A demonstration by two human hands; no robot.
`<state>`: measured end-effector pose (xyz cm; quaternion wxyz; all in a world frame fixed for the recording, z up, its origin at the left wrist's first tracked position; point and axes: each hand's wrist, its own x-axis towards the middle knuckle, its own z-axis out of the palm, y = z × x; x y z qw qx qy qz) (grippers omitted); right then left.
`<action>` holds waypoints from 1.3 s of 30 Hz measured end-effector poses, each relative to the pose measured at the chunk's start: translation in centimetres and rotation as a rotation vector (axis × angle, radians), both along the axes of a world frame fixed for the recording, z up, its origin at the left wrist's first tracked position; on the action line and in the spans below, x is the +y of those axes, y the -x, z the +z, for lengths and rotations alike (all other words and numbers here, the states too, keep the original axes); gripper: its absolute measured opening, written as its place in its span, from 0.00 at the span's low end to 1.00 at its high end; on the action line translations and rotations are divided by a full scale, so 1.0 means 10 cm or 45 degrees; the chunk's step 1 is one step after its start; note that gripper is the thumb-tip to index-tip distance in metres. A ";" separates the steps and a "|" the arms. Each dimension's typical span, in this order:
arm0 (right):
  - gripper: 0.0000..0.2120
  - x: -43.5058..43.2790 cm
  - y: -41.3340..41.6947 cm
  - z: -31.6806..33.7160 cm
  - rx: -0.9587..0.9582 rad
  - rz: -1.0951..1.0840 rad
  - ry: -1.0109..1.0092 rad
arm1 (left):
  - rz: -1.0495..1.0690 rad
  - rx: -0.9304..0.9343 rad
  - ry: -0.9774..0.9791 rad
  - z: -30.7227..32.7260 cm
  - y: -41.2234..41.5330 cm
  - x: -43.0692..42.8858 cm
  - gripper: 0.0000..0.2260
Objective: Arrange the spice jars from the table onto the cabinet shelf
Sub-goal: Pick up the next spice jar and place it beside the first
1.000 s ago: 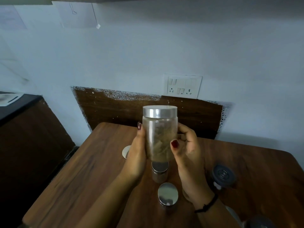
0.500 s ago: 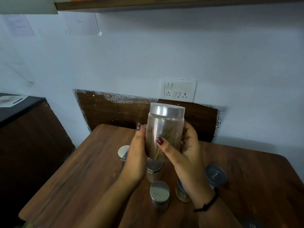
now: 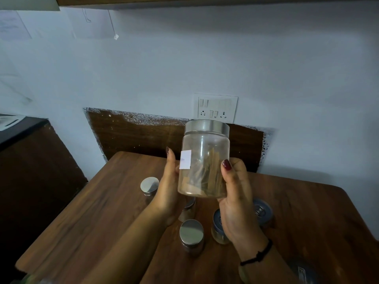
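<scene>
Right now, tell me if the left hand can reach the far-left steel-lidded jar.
Probably, once freed: the left hand and right hand hold the large jar, but the steel-lidded jar stands unblocked nearby.

Your left hand (image 3: 167,194) and right hand (image 3: 238,208) with dark red nail polish (image 3: 226,164), black cord bracelet (image 3: 258,254) round your right wrist (image 3: 251,241), bare forearms (image 3: 127,249)

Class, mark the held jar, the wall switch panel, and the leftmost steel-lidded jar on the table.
held jar (image 3: 205,158), head view, clear side wall.
wall switch panel (image 3: 215,108), head view, plate's middle.
leftmost steel-lidded jar (image 3: 149,184), head view, lid top.
</scene>
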<state>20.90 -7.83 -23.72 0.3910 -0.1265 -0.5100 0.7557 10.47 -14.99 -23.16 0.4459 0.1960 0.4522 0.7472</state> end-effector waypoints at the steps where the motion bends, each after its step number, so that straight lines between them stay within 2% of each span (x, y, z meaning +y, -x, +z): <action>1: 0.33 0.00 0.00 -0.01 0.003 0.010 0.010 | 0.006 -0.022 -0.016 0.00 -0.03 0.01 0.31; 7: 0.30 -0.01 -0.02 -0.05 0.056 0.054 0.074 | 0.131 0.052 0.062 -0.10 -0.08 0.01 0.18; 8: 0.28 0.00 -0.02 -0.05 0.065 0.039 0.061 | 0.131 0.023 0.054 -0.08 -0.09 0.02 0.19; 11: 0.17 0.04 -0.03 -0.06 0.049 -0.108 -0.034 | 0.010 -0.091 -0.066 0.00 -0.11 0.03 0.31; 16: 0.10 0.20 -0.07 -0.12 -0.022 -0.443 -0.494 | 0.014 -0.045 -0.079 0.03 -0.13 0.06 0.32; 20: 0.13 0.26 -0.10 -0.12 -0.019 -0.470 -0.542 | 0.047 0.060 -0.006 0.02 -0.15 0.10 0.34; 28: 0.18 0.28 -0.11 -0.13 -0.035 -0.488 -0.492 | 0.098 0.216 0.044 0.01 -0.15 0.10 0.31; 31: 0.24 0.26 -0.16 -0.09 -0.081 -0.365 -0.521 | 0.119 0.216 0.049 0.05 -0.15 0.10 0.31; 35: 0.39 0.22 -0.21 -0.02 -0.142 -0.106 -0.503 | 0.151 0.239 0.041 0.10 -0.12 0.09 0.31; 39: 0.33 0.20 -0.24 0.06 -0.185 0.093 -0.552 | 0.161 0.274 0.058 0.14 -0.09 0.09 0.31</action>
